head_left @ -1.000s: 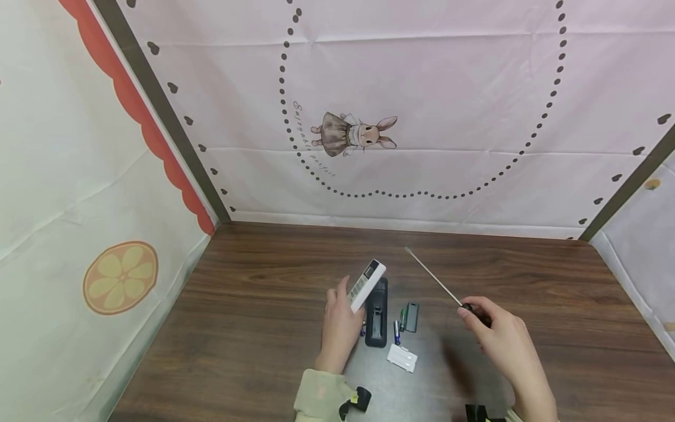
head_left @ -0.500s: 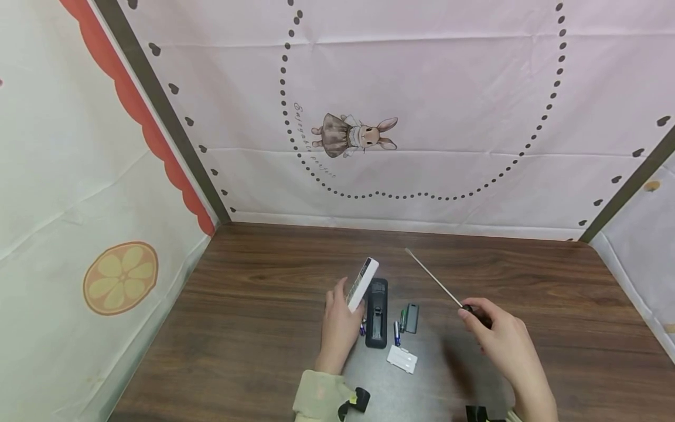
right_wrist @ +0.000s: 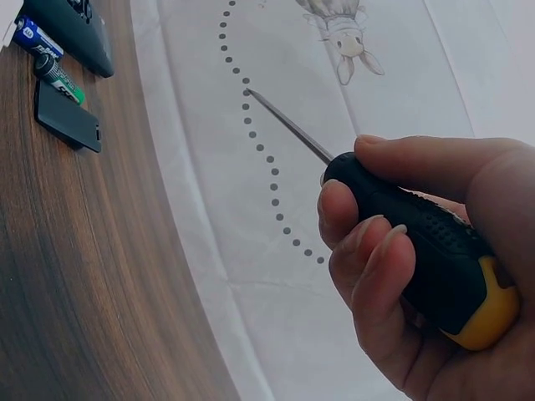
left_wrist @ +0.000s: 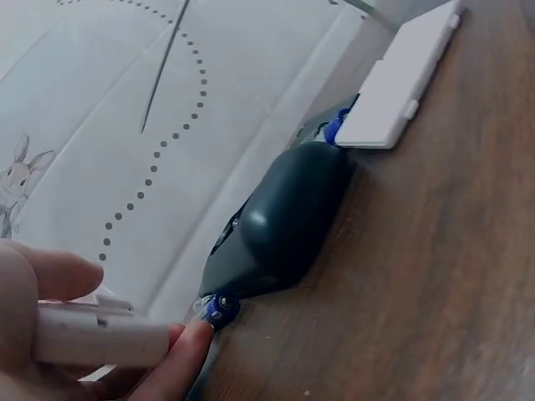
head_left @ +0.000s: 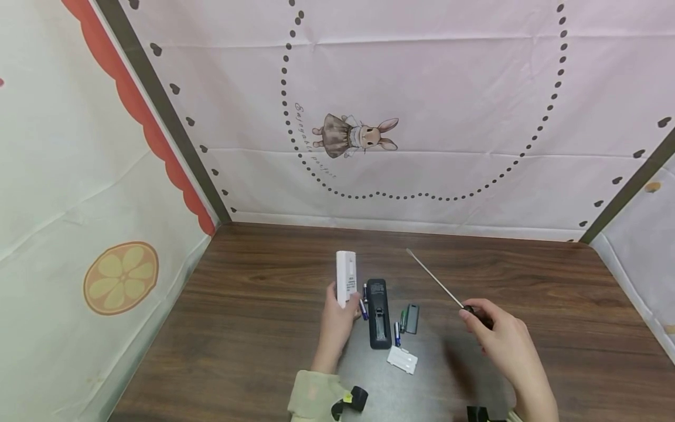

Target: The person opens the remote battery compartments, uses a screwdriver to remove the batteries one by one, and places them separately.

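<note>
My left hand [head_left: 337, 322] grips a white remote control [head_left: 345, 275] by its lower end, raised over the table with its back, which bears printed text, facing up. In my right hand [head_left: 501, 334] is a screwdriver [right_wrist: 418, 242] with a black and yellow handle, its long thin shaft pointing up and left. A black remote control [head_left: 378, 305] lies face down between the hands, its battery slot uncovered. Blue batteries [head_left: 364, 309] lie along its left side, partly behind my left fingers. Right of it are a blue battery [head_left: 397, 334] and a green battery [head_left: 403, 320].
Beside the green battery lies a dark grey battery cover [head_left: 412, 319]. A white battery cover [left_wrist: 401, 79] is nearer the front of the wooden table [head_left: 253, 316]. Printed cloth walls [head_left: 448, 117] stand behind and at both sides.
My left hand has turned the white remote over, from its button side to its back, and shifted it left. The black remote has tilted slightly. My right hand keeps its place with the screwdriver.
</note>
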`<control>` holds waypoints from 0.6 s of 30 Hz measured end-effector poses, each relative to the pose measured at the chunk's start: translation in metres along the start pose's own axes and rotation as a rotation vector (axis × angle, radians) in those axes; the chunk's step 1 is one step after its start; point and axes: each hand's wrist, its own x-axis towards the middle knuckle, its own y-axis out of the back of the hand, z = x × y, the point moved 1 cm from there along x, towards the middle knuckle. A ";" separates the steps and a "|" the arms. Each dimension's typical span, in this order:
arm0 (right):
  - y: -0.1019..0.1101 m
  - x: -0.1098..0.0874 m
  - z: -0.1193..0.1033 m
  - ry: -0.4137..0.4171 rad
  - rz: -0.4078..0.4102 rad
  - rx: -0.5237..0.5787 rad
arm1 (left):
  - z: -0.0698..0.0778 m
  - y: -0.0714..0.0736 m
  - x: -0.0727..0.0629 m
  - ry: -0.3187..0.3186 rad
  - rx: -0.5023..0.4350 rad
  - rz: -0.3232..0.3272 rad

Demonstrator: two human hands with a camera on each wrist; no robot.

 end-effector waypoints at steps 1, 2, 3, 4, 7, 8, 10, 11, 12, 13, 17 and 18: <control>0.000 0.000 0.000 0.001 -0.001 0.001 | -0.001 0.001 0.000 0.015 -0.006 -0.003; 0.000 0.000 0.000 0.001 -0.002 0.002 | -0.001 0.003 0.000 0.026 0.002 -0.001; 0.000 0.000 0.000 0.001 -0.003 0.004 | -0.002 0.004 0.001 0.035 0.018 0.000; -0.001 0.000 0.000 0.001 -0.004 0.007 | -0.002 0.006 0.001 0.032 0.029 -0.002; -0.001 0.000 0.000 -0.004 -0.006 0.015 | -0.005 0.011 0.003 0.012 0.069 -0.019; -0.001 0.000 0.000 -0.005 -0.007 0.015 | -0.007 0.013 0.004 0.006 0.092 -0.024; -0.001 0.001 0.001 -0.011 -0.008 0.017 | -0.009 0.016 0.005 -0.006 0.130 -0.041; -0.001 0.001 0.001 -0.013 -0.007 0.014 | -0.010 0.018 0.006 -0.010 0.148 -0.052; -0.001 0.001 0.002 -0.016 -0.006 0.014 | -0.011 0.019 0.006 -0.008 0.165 -0.065; -0.002 0.001 0.002 -0.020 -0.005 0.012 | -0.012 0.019 0.007 -0.010 0.193 -0.074; -0.007 0.004 0.007 -0.055 -0.006 0.029 | -0.014 0.019 0.009 -0.003 0.237 -0.129; -0.009 0.005 0.008 -0.073 -0.010 0.040 | -0.014 0.019 0.009 0.000 0.243 -0.137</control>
